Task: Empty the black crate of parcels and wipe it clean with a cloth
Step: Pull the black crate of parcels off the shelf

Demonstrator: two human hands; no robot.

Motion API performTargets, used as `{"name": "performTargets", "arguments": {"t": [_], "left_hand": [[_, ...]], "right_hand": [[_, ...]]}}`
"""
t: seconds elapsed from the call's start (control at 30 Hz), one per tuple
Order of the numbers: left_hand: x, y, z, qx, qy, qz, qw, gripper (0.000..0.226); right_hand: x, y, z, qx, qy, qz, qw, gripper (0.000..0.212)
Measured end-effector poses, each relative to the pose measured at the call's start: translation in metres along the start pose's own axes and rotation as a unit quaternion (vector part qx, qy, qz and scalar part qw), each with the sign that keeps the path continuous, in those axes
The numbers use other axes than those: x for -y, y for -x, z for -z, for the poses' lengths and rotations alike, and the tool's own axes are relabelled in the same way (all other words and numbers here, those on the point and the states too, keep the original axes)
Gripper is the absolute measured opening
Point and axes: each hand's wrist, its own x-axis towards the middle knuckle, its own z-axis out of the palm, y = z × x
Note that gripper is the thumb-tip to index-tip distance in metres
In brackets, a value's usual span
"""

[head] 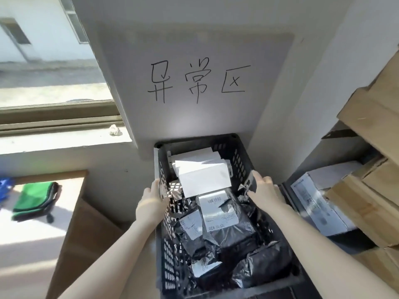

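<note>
Lifting calls for an even hold: black parcels [226,234] fill the near end of the black crate [170,272]. The left hand [153,193] and right hand [265,186] rest, fingers fairly straight, on opposite rims. Beyond them, loose white envelopes [203,175] may slide towards the wall.

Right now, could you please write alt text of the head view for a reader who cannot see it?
A person's left hand and right hand rest on the side rims of a black crate full of black and white parcels, below a handwritten wall sign. A green cloth lies at left; cardboard boxes stand at right.
</note>
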Motion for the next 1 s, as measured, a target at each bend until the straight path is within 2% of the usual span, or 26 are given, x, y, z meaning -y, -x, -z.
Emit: {"name": "performTargets", "arguments": {"t": [0.13, 0.3, 0.4, 0.67, 1.0], "left_hand": [[-0.004, 0.006, -0.012, -0.015, -0.046, 0.012, 0.999, 0.06], [-0.009, 0.007, -0.011, -0.025, -0.079, 0.007, 0.997, 0.054], [-0.008, 0.008, -0.01, -0.03, -0.081, 0.002, 0.996, 0.056], [-0.005, 0.023, 0.006, -0.056, -0.069, 0.006, 0.996, 0.06], [0.033, 0.087, 0.085, -0.122, -0.02, 0.017, 0.992, 0.054]], "right_hand": [[-0.009, -0.023, -0.014, -0.013, -0.003, 0.01, 1.0, 0.073], [-0.017, -0.043, -0.022, -0.003, -0.016, -0.008, 1.0, 0.058], [-0.02, -0.043, -0.024, -0.009, -0.037, 0.01, 0.999, 0.056], [-0.018, -0.02, -0.01, -0.061, -0.036, 0.065, 0.995, 0.059], [0.043, 0.053, 0.037, -0.09, -0.011, 0.117, 0.989, 0.047]]}}
